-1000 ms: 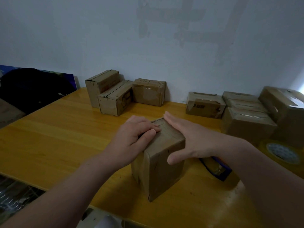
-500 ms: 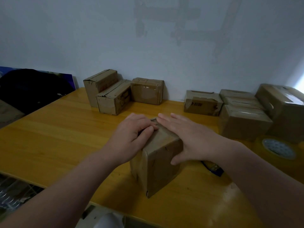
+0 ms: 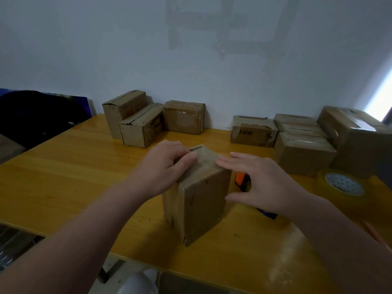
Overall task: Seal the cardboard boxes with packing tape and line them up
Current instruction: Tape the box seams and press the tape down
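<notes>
The cardboard box (image 3: 199,194) stands upright between the person's two hands, one corner turned toward the camera. It is plain brown and scuffed, with a glossy strip of tape running over its top and down the near left face. The left hand (image 3: 167,166) grasps its top left edge, fingers curled over it and thumb lying on the top. The right hand (image 3: 261,181) is released, fingers straight, their tips touching the top right edge, thumb just beside the right face. Behind this hand's palm lies an orange and blue tool (image 3: 241,180), mostly hidden. One roll of packing tape (image 3: 341,184) lies flat, right of the right hand. All rest on a glossy yellow wooden table (image 3: 63,166) set against a pale wall (image 3: 127,49). Beyond the left hand three boxes (image 3: 142,128) sit by the wall. Beyond the right hand is a cluster of at least four boxes (image 3: 303,153); the exact number cannot be told. Far left of the left hand lies a dark bundle (image 3: 31,115)
</notes>
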Demonstrator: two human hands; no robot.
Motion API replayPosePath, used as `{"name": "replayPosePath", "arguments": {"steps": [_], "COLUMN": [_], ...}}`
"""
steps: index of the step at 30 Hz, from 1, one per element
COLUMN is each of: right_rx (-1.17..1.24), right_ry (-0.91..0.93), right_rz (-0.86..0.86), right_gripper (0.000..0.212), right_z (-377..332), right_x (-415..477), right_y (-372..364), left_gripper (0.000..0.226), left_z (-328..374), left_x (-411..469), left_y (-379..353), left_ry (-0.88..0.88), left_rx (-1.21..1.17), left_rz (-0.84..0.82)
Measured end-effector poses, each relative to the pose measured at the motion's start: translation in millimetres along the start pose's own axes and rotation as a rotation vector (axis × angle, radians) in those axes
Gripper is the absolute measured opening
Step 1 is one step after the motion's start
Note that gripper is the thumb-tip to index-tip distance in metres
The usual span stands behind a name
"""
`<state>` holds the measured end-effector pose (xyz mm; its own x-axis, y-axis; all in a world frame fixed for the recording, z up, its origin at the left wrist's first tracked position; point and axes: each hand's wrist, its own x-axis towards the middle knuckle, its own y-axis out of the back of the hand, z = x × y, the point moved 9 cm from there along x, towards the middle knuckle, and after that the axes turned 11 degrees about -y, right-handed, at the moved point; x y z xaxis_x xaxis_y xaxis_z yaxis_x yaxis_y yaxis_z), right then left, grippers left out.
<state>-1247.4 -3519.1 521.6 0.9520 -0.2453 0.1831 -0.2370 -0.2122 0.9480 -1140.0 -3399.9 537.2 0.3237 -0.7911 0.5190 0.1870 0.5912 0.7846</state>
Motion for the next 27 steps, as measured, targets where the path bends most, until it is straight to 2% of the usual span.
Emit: {"name": "replayPosePath", "arguments": {"steps": [3, 7, 9, 11, 14, 17, 21, 24, 27], "right_rx": [0.091, 0.228, 0.274, 0.303, 0.337, 0.346, 0.38, 0.557, 0.804], "right_ry": [-0.002, -0.03, -0.097, -0.166, -0.247, -0.317, -0.429, -0.537, -0.577], "right_rz": [0.115, 0.269, 0.292, 0.264, 0.201, 0.184, 0.203, 0.161, 0.002], "right_gripper": [0.066, 0.044, 0.033, 0.029, 0.027, 0.024, 0.033, 0.048, 0.06], "right_z": [5, 12, 21, 30, 42, 51, 64, 74, 68], "right_x": [-6, -15, -16, -13, -8, -3, 4, 6, 8], "right_y": [9, 21, 21, 12, -1, -5, -8, -18, -37], "left_gripper": [0.062, 0.082, 0.087, 0.08, 0.088, 0.098, 0.106, 0.117, 0.108], "left_z": [4, 9, 9, 7, -6, -27, -55, -70, -80], "left_x": [1, 3, 3, 3, 5, 5, -11, -31, -50], "left_y": [1, 0, -4, -9, -9, 1, 2, -25, -48], "left_ry": [0.038, 0.083, 0.113, 0.146, 0.214, 0.284, 0.408, 0.441, 0.45], "left_rx": [0.038, 0.125, 0.213, 0.2, 0.036, -0.085, -0.57, -0.851, -0.98], "left_rz": [-0.03, -0.147, -0.252, -0.316, -0.287, -0.171, 0.086, 0.034, -0.056]}}
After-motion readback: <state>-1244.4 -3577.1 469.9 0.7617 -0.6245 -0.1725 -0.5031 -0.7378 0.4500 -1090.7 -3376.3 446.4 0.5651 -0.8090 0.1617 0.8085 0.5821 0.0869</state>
